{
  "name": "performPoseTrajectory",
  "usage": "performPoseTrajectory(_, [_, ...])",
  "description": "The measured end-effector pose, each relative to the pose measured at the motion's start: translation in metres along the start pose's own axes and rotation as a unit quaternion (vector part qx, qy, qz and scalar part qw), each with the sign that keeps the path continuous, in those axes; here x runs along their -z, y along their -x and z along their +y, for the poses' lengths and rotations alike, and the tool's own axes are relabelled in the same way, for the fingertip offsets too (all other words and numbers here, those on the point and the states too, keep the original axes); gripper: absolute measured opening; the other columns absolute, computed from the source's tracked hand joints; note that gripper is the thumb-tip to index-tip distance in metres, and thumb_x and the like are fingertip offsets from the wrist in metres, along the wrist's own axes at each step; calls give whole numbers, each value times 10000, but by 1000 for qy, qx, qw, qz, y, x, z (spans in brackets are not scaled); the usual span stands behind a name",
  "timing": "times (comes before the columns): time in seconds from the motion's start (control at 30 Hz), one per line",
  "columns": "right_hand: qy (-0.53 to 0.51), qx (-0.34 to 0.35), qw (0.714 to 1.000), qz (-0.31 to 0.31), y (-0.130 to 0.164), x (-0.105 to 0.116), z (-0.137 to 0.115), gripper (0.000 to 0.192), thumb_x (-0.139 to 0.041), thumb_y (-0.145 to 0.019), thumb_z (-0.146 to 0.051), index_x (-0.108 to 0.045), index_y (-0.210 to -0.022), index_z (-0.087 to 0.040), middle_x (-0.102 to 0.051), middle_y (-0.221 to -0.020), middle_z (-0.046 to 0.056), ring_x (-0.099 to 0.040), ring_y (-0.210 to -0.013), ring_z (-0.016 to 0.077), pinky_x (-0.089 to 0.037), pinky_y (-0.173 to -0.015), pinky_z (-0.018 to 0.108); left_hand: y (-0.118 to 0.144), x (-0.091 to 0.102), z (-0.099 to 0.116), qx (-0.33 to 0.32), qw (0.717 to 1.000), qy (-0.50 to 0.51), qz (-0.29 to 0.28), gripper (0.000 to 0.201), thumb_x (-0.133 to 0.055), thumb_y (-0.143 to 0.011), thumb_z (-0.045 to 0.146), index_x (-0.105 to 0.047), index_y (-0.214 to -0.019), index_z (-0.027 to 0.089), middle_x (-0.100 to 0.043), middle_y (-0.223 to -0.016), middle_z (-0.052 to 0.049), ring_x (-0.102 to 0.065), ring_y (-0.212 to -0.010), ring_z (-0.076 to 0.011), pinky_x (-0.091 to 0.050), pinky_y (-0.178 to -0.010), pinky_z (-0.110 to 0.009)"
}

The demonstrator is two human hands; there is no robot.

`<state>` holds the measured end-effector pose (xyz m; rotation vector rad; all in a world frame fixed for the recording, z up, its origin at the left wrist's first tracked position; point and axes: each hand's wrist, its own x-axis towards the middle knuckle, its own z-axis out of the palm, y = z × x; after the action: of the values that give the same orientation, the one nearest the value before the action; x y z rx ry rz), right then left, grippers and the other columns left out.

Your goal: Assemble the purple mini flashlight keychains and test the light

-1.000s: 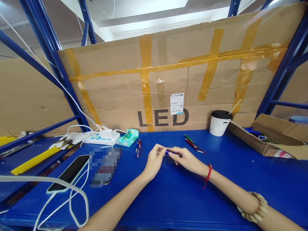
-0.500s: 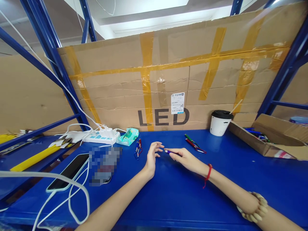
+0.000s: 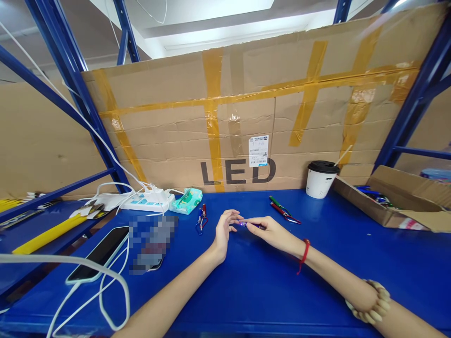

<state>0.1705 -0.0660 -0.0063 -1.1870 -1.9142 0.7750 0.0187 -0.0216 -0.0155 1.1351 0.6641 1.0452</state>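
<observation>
My right hand [image 3: 269, 231] holds a small purple pen-shaped light [image 3: 245, 224] over the blue table [image 3: 268, 286], its lit tip pointing left. My left hand [image 3: 224, 230] is open, palm turned toward that tip, fingers spread and just short of it. A red cord circles my right wrist and a beaded bracelet sits further up the forearm. Two small red and blue keychain lights [image 3: 202, 217] lie left of my left hand. Green and red pen lights [image 3: 283, 210] lie behind my right hand.
A taped cardboard sheet marked LED [image 3: 239, 131] walls the back. A lidded paper cup [image 3: 320, 179] and an open cardboard box [image 3: 391, 199] stand at right. At left are a power strip [image 3: 148, 201], a tissue pack [image 3: 186, 201], a phone [image 3: 100, 253] and white cables [image 3: 102, 300].
My left hand let go of the purple light and opened its fingers. My right hand kept the light, and its tip now glows toward my left palm.
</observation>
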Motion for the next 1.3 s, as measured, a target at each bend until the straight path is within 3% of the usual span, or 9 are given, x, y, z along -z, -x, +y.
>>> performPoseTrajectory(0.07, [-11,3,1000,-6,0,0,0,438,-413,-840,-489,-653,-989,-155,-652,-969,62,-554,-899,226,-409,-806,315,1,-1,1,0,1000,-5,-5,290,-377,-719,382,-506,-841,152,-595,-817,-70,-531,-755,-167,-349,-606,-240])
performPoseTrajectory(0.17, [-11,6,1000,-8,-1,0,1,438,-414,-842,-483,-658,-996,-154,-650,-1004,60,-559,-910,228,-411,-817,316,2,-1,1,-1,1000,-9,-10,290,-375,-722,378,-509,-840,150,-597,-811,-66,-532,-742,-161,-348,-602,-237])
performPoseTrajectory(0.37, [49,11,999,-11,0,1,4,440,-380,-870,-453,-604,-1101,-152,-588,-705,13,-478,-628,126,-381,-593,231,1,-1,-1,6,1000,2,4,282,-377,-722,372,-505,-839,150,-596,-788,-61,-538,-757,-164,-351,-606,-236])
performPoseTrajectory(0.53, [54,6,998,-14,0,2,3,419,-383,-871,-439,-632,-1037,-146,-568,-699,14,-464,-629,119,-373,-595,224,1,-1,0,-16,1000,-5,5,280,-375,-722,365,-513,-837,150,-588,-799,-62,-536,-765,-168,-349,-605,-238])
performPoseTrajectory(0.77, [59,-9,998,-25,0,1,3,442,-378,-872,-438,-592,-1122,-143,-553,-673,9,-454,-604,113,-370,-592,226,0,1,1,-59,997,-42,23,346,-319,-748,363,-553,-881,146,-608,-868,-80,-537,-811,-186,-357,-640,-259])
performPoseTrajectory(0.87, [60,-17,998,-24,0,2,3,449,-379,-866,-460,-622,-1061,-136,-523,-640,1,-437,-592,109,-354,-576,220,-1,3,0,-84,994,-69,25,374,-294,-754,370,-568,-878,148,-612,-902,-85,-532,-842,-195,-355,-674,-271])
performPoseTrajectory(1.07, [83,-22,996,-30,1,4,1,533,-306,-872,-509,-607,-660,-124,-430,-564,-17,-367,-544,99,-310,-543,226,-1,5,1,-111,987,-112,28,395,-267,-758,373,-584,-860,161,-618,-934,-79,-530,-869,-204,-357,-699,-282])
performPoseTrajectory(1.3, [71,-20,996,-50,1,6,4,518,-316,-869,-514,-646,-789,-122,-431,-574,-21,-349,-547,94,-305,-530,219,2,4,1,-118,986,-121,19,394,-255,-777,361,-586,-845,158,-615,-937,-82,-524,-870,-203,-354,-713,-289])
